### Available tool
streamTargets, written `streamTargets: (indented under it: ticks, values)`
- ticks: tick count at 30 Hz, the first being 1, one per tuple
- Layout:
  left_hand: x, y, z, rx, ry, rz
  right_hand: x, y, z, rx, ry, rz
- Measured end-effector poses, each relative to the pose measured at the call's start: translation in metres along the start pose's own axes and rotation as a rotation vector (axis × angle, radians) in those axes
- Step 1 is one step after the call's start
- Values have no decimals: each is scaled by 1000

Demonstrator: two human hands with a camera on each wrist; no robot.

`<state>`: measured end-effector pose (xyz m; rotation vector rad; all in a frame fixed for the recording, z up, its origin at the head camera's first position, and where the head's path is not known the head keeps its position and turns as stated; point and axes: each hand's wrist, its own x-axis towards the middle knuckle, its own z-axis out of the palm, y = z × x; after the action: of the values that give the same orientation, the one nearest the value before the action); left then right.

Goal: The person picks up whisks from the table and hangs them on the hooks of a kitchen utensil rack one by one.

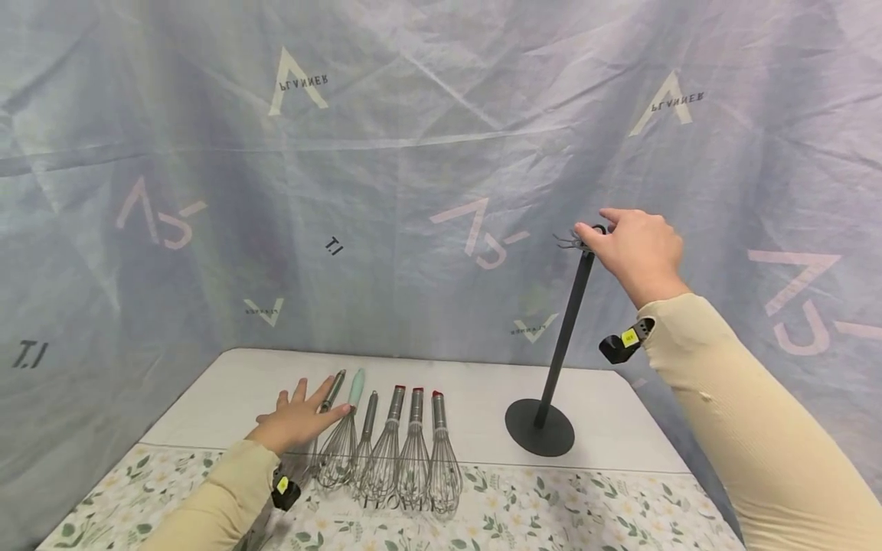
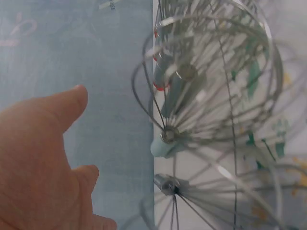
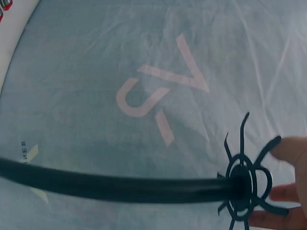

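At right of white table (image 1: 482, 413), gripping hooked top (image 3: 241, 184) of black stand (image 1: 568, 321) with right hand (image 1: 644, 249); at left, hovering with left hand (image 1: 296, 421), fingers spread, by leftmost of six whisks (image 1: 390, 444) in row.

- We log a makeshift recording booth; wider room indeterminable.
- We see a printed fabric curtain (image 1: 386, 176) behind the table (image 1: 478, 417).
- We note two wrist cameras (image 1: 615, 350).

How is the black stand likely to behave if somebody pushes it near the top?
The stand would probably tip before sliding, because its pole is tall and thin. The pole looks straight, so it is likely stiff. The wide, flat base may keep it upright under a light push.
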<state>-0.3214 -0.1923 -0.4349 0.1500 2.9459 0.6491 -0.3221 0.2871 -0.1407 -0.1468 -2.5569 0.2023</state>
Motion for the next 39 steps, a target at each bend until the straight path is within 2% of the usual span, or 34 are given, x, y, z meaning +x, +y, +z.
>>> streamTargets:
  ticks: [7,14,18,23,26,32,35,39]
  values:
    - [0,-8,-1,-45,-5,-30,0,-7,10,4,34,41]
    - [15,-15,-5,-32,56,-5,1,-11,10,27,69,45]
    - [21,-19,-2,-115,55,12,1,-11,9,40,75,57]
    - [28,-27,8,-244,7,-4,2,-11,12,64,46,81]
    - [33,-32,16,-278,7,-18,1,-9,15,80,36,85]
    - [43,-35,24,-355,66,-67,0,-5,19,114,75,58]
    - [49,-33,24,-382,60,-89,0,-4,20,118,96,44]
    - [56,-31,23,-373,43,-110,1,-5,20,129,118,27]
